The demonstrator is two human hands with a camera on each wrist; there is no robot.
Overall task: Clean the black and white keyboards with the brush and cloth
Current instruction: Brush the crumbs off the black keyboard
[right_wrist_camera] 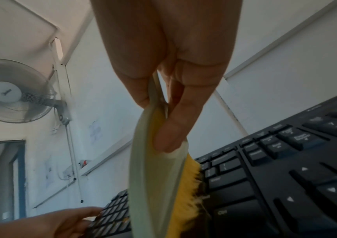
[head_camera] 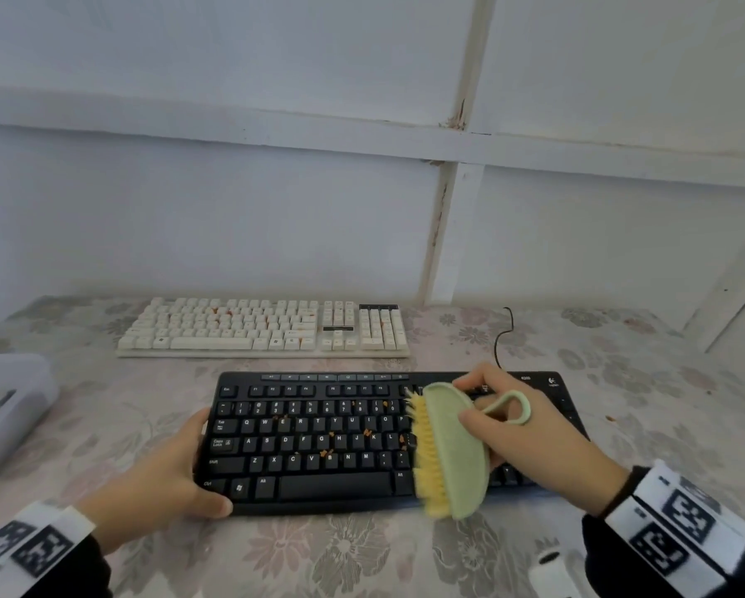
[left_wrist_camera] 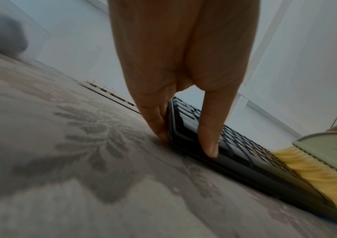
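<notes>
Brush (head_camera: 452, 451) held in right hand (head_camera: 534, 429), bristles on black keyboard (head_camera: 318, 438).

Floral tablecloth (head_camera: 362, 554), wall fan (right_wrist_camera: 15, 91), translucent box (head_camera: 3, 407) at left

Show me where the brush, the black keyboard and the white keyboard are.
brush (head_camera: 454, 451), head view, green back.
black keyboard (head_camera: 318, 446), head view, letter keys.
white keyboard (head_camera: 215, 344), head view, space bar.

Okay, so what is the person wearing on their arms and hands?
Both hands are bare, no gloves or rings visible. Each wrist carries a white band printed with black square tag markers, the left band too. Black sleeves show behind the bands on both arms.
</notes>
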